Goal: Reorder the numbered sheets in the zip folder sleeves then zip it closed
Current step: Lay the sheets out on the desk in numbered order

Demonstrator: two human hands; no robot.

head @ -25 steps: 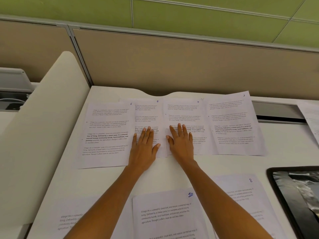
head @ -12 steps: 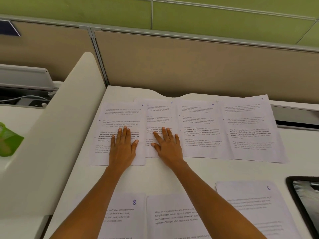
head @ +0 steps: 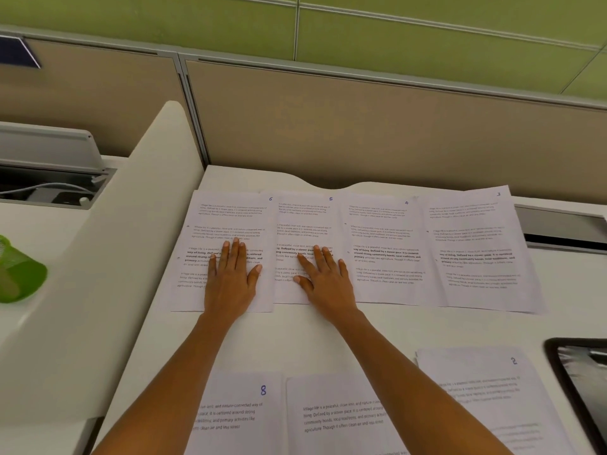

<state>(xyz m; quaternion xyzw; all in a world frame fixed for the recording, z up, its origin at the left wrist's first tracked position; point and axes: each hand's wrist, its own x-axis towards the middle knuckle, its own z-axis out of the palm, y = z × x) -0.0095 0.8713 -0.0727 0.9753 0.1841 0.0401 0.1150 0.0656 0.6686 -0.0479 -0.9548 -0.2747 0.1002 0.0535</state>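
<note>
Printed sheets with handwritten numbers lie on the white desk. A far row overlaps left to right: sheet 6, sheet 5, sheet 4, sheet 3. My left hand rests flat on sheet 6, fingers straight. My right hand lies flat on sheet 5, fingers spread. Near me are sheet 8, an unnumbered-looking sheet partly under my right forearm, and sheet 2. The black zip folder shows only at the right edge.
A white curved divider borders the desk on the left, with a green object beyond it. A beige partition wall stands behind the desk. A grey cable slot runs at the back right.
Both hands slid left along the far row: the left from sheet 5 onto sheet 6, the right from sheet 4 onto sheet 5. The view has also turned left.
</note>
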